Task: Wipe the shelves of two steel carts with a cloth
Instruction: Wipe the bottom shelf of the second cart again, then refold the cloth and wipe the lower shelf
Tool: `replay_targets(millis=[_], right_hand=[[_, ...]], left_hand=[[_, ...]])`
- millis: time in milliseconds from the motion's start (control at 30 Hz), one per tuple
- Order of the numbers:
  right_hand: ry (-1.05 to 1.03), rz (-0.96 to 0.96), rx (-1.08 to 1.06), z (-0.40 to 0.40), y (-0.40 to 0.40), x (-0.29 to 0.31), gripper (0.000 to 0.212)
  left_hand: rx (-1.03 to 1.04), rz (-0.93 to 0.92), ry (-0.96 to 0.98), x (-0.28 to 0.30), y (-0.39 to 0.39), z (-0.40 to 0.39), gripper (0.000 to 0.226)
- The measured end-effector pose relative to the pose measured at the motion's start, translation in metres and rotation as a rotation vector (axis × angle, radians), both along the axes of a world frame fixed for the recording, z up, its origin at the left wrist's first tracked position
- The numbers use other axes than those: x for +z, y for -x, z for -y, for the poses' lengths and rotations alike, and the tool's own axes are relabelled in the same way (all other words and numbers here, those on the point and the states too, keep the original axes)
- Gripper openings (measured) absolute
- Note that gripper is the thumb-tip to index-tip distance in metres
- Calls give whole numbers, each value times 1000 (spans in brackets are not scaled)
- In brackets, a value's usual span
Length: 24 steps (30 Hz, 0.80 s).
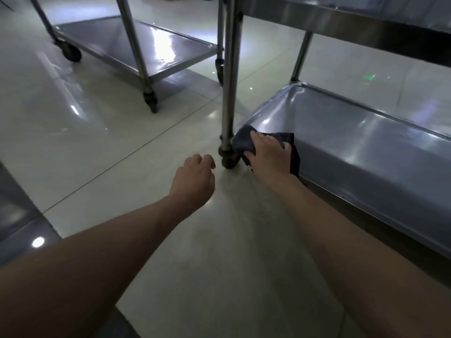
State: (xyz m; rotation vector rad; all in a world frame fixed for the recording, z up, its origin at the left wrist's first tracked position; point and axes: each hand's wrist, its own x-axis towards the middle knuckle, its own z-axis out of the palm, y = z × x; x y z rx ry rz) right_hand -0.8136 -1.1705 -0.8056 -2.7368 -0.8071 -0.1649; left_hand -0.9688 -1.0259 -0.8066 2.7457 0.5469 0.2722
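A dark grey cloth (242, 140) lies on the near left corner of the bottom shelf (353, 135) of the steel cart on the right. My right hand (268, 152) lies on top of the cloth, fingers spread over it and thumb curled round its near edge. My left hand (195, 176) hovers over the floor just left of that cart's corner leg (229, 93), fingers loosely curled and holding nothing. A second steel cart's bottom shelf (136, 45) stands farther back on the left.
The floor is glossy pale tile (109, 142). The near cart's caster (228, 159) sits between my hands. Its upper shelf (341, 18) overhangs the bottom one. The far cart rests on black casters (72, 52).
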Motion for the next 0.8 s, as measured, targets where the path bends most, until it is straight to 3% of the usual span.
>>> replay_targets(millis=[233,433,600,800], right_hand=[[32,13,197,15,-4,-4,53],[-43,-200,278,73,29,29,34],[-251,-501,254,117,95,123,27],[-374,-597,214,134,170,314,31]], left_hand=[[39,-57,27,19,15,0,26],[129,-146,219,60,67,48,25],[254,-246,371,146,115,84,28],[275,-172,404,336,131,106,24]])
